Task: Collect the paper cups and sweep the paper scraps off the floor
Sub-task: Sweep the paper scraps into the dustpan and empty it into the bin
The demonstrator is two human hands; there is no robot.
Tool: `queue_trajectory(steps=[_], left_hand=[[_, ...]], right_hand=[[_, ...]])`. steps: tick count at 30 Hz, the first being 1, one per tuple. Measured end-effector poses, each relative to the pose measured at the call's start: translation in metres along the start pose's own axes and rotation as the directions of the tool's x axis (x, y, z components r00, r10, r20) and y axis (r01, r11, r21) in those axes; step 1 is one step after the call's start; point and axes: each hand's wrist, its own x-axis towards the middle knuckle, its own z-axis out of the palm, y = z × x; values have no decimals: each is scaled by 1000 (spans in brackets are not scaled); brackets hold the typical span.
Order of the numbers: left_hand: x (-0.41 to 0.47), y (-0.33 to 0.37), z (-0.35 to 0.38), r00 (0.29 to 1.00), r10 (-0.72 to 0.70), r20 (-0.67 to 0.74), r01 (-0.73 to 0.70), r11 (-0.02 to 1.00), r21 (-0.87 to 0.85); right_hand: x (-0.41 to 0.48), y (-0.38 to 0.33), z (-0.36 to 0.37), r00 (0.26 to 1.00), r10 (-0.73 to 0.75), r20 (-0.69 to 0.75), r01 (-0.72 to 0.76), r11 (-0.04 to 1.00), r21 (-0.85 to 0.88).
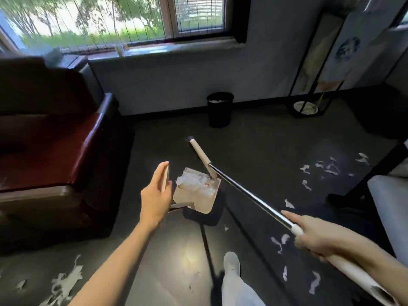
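Here, left hand (155,195) pinches dustpan (203,202) by upright handle, thumb against fingers. Right hand (318,237) wraps around broom (249,194) pole; broom head touches dustpan's far edge. Paper scraps (196,184) heaped inside dustpan. Loose scraps (306,168) on floor (265,140) right of dustpan. Black bin (219,109) beyond dustpan, by wall. Sofa (55,151) left of dustpan.

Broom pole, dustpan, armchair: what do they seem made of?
The broom pole looks like polished metal, perhaps steel: a bright streak runs along it. The dustpan seems matte beige plastic, without gloss. The armchair looks like glossy dark red leather or imitation: light glints on its seat edge.
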Motion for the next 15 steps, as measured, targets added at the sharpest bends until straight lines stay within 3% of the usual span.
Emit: queue_trajectory(steps=[3, 6, 11, 15], left_hand=[[85, 7, 20, 1000, 22, -11, -22, 998, -55], [163, 20, 35, 997, 34, -69, -40, 996, -82], [282, 32, 54, 992, 93, -85, -99, 992, -78], [382, 31, 73, 986, 147, -77, -155, 982, -110]], right_hand=[[53, -26, -59, 996, -75, -46, 77, 996, 40], [100, -54, -115, 988, -130, -87, 146, 967, 207], [177, -98, -190, 982, -123, -143, 179, 845, 504], [237, -137, -233, 972, -90, -219, 208, 765, 609]])
